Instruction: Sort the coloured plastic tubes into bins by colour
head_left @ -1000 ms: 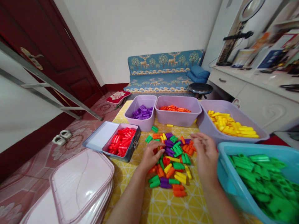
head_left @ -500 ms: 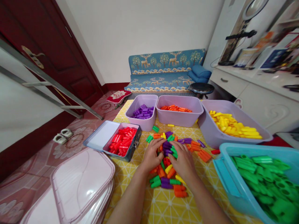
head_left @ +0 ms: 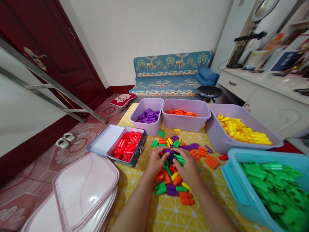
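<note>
A loose pile of small plastic tubes in purple, green, orange, yellow and red lies in front of me. At the left of the pile, my left hand (head_left: 155, 161) is closed, thumb and forefinger pinching purple tubes (head_left: 169, 151). My right hand (head_left: 189, 167) curls in from the other side, its thumb and fingers around green tubes (head_left: 180, 158); its fingertips come close to the purple ones. Below the hands lie more purple tubes (head_left: 172, 190) and orange tubes (head_left: 186, 198). My hands partly hide the pile's middle.
Lilac bins hold purple, orange and yellow tubes: left bin (head_left: 149, 129), middle bin (head_left: 185, 124), right bin (head_left: 217, 141). A turquoise bin (head_left: 238, 190) with green tubes stands at right. Red tubes fill an open tin box (head_left: 137, 158). Stacked lids (head_left: 84, 193) lie at left on the yellow cloth (head_left: 169, 216).
My left thumb and forefinger have drawn together on the purple tubes. My right fingers have shifted slightly inward, toward the left hand. The bins stay where they were.
</note>
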`<action>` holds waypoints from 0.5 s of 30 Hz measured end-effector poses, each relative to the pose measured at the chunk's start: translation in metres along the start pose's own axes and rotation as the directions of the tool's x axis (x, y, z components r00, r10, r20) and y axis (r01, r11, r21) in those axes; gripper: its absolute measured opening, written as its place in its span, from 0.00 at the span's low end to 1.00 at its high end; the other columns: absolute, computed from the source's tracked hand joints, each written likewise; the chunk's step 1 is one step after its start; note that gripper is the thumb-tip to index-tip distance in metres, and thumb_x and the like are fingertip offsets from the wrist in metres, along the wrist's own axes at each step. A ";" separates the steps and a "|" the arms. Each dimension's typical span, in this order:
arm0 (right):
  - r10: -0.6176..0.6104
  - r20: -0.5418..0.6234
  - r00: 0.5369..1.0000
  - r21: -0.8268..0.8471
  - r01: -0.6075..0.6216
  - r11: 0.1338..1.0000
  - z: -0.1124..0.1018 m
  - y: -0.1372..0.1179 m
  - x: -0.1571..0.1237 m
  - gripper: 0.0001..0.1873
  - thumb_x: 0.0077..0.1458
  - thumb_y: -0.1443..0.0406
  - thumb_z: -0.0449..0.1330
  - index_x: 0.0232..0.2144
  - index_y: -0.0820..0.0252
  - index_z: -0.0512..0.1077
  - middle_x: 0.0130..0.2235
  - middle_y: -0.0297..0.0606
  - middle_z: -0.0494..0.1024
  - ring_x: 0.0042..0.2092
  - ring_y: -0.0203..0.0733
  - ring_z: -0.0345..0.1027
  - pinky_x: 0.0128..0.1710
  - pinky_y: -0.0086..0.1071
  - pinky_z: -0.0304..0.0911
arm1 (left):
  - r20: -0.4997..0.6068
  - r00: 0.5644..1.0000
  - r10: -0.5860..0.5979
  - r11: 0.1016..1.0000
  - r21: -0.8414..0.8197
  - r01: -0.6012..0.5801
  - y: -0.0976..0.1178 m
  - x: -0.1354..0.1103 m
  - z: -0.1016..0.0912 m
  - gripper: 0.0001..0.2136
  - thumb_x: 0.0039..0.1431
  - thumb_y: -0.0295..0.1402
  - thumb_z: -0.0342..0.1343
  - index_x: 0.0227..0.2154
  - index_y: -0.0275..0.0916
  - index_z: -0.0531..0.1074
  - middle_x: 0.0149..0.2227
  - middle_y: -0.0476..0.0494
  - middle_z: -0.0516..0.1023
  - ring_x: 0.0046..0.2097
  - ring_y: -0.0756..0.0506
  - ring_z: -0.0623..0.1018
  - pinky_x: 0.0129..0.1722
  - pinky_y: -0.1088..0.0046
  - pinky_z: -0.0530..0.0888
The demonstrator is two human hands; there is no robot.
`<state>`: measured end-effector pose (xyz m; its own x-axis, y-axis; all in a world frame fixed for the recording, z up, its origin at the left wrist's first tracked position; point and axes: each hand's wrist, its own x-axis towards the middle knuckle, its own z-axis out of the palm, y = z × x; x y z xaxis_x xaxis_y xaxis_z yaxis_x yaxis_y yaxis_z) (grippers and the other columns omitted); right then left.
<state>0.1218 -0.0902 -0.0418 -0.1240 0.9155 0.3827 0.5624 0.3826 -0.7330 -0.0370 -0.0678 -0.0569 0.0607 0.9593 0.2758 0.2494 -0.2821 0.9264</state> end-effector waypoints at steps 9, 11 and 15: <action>0.004 -0.051 0.999 0.043 -0.002 0.999 0.004 0.008 -0.002 0.17 0.56 0.61 0.57 0.49 0.55 0.69 0.49 0.40 0.74 0.51 0.45 0.66 0.53 0.43 0.61 | -0.131 0.983 -0.127 0.934 -0.348 0.074 0.006 0.002 -0.002 0.13 0.51 0.36 0.63 0.38 0.35 0.75 0.34 0.43 0.80 0.34 0.47 0.78 0.37 0.72 0.75; -0.017 -0.056 0.998 0.006 0.018 1.000 0.004 0.008 -0.002 0.16 0.57 0.62 0.57 0.48 0.56 0.70 0.48 0.41 0.74 0.51 0.45 0.65 0.54 0.43 0.60 | -0.230 0.966 -0.118 0.936 -0.351 0.031 0.010 0.003 -0.006 0.13 0.51 0.36 0.63 0.39 0.36 0.75 0.32 0.45 0.80 0.29 0.50 0.77 0.33 0.75 0.74; -0.054 -0.042 0.998 -0.044 0.052 0.998 0.004 0.007 -0.003 0.15 0.57 0.63 0.56 0.47 0.57 0.70 0.48 0.40 0.74 0.51 0.44 0.65 0.54 0.42 0.61 | -0.412 0.908 -0.079 0.951 -0.303 -0.055 0.026 0.014 -0.019 0.15 0.52 0.35 0.61 0.44 0.37 0.74 0.29 0.48 0.79 0.29 0.51 0.77 0.33 0.77 0.74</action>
<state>0.1228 -0.0902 -0.0505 -0.1200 0.8874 0.4451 0.5907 0.4242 -0.6864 -0.0477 -0.0622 -0.0238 -0.3631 0.8878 0.2826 -0.0589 -0.3246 0.9440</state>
